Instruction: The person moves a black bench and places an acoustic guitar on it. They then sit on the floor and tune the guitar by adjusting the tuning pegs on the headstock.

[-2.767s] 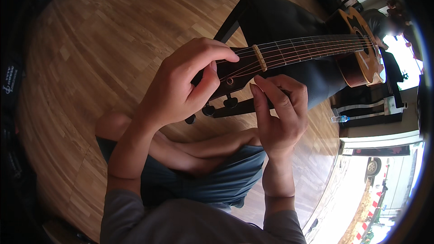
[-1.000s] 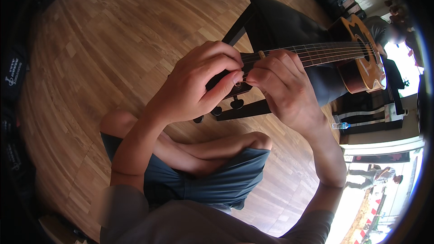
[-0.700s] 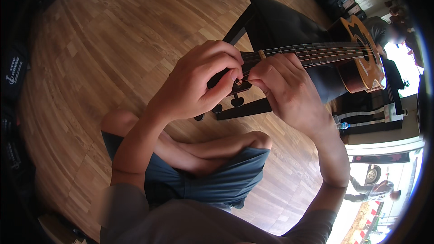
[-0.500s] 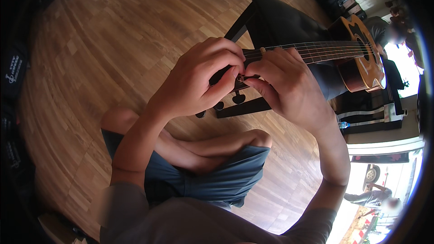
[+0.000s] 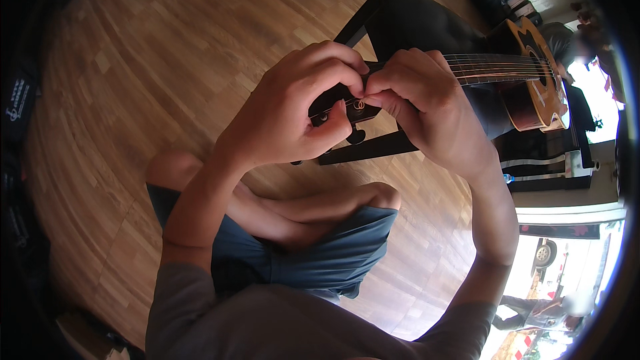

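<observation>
An acoustic guitar (image 5: 553,117) lies on its back across a black padded bench, its neck pointing toward me and its headstock (image 5: 327,103) under my hands. My right hand (image 5: 430,103) pinches a thin guitar string between thumb and forefinger; a small coil of string (image 5: 359,104) shows just below those fingertips. Curved over the headstock, my left hand (image 5: 287,110) keeps thumb and forefinger apart, the thumb tip close to the string. Its other fingers are partly hidden. A dark tuning peg (image 5: 357,135) sticks out below the headstock edge.
The black bench (image 5: 427,20) stands on a wood-plank floor (image 5: 153,60). My crossed legs (image 5: 313,213) are below the headstock. At right are a bright doorway with a person (image 5: 540,310) outside, and another person (image 5: 560,43) beyond the guitar body. Dark cases line the left edge.
My left thumb and forefinger have moved farther apart. Both hands have shifted slightly upward in view, and the small string coil shows more clearly.
</observation>
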Motion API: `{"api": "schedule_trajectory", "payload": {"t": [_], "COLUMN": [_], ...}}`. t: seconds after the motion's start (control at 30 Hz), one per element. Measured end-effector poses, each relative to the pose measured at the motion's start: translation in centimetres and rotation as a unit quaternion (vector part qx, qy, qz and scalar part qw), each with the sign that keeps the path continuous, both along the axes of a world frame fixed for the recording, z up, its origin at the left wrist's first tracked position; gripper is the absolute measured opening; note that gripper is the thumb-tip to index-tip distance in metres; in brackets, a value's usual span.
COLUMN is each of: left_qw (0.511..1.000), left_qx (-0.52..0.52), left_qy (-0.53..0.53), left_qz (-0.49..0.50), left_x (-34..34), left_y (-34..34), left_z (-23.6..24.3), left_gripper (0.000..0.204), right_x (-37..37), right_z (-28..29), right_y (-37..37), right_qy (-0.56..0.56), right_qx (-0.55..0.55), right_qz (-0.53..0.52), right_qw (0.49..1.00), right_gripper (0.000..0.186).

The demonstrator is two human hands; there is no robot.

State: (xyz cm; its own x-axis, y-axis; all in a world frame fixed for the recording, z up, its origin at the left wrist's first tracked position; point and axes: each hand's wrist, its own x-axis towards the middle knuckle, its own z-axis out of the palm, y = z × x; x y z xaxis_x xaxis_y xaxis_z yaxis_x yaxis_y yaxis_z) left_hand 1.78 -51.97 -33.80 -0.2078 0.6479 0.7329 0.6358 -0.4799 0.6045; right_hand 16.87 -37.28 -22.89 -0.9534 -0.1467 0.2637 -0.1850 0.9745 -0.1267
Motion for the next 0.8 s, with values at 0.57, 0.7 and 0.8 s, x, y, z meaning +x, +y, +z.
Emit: {"api": "schedule_trajectory", "payload": {"t": [0.57, 0.7, 0.8], "left_qw": [0.997, 0.997, 0.997], "left_qx": [0.026, 0.014, 0.004], "left_qy": [0.048, 0.059, 0.058], "left_qz": [0.045, 0.053, 0.055], "left_x": [0.1, 0.1, 0.0], "left_y": [0.7, 0.6, 0.7], "left_z": [-0.8, -0.7, -0.8], "left_gripper": [0.022, 0.019, 0.016], "right_x": [-0.2, -0.2, -0.1], "right_z": [-0.7, -0.9, -1.0], "right_y": [0.6, 0.7, 0.6], "right_qy": [0.020, 0.022, 0.029], "right_qx": [-0.027, -0.037, -0.039], "right_qz": [0.010, 0.010, 0.002], "right_qw": [0.999, 0.999, 0.999], "right_gripper": [0.009, 0.008, 0.008]}}
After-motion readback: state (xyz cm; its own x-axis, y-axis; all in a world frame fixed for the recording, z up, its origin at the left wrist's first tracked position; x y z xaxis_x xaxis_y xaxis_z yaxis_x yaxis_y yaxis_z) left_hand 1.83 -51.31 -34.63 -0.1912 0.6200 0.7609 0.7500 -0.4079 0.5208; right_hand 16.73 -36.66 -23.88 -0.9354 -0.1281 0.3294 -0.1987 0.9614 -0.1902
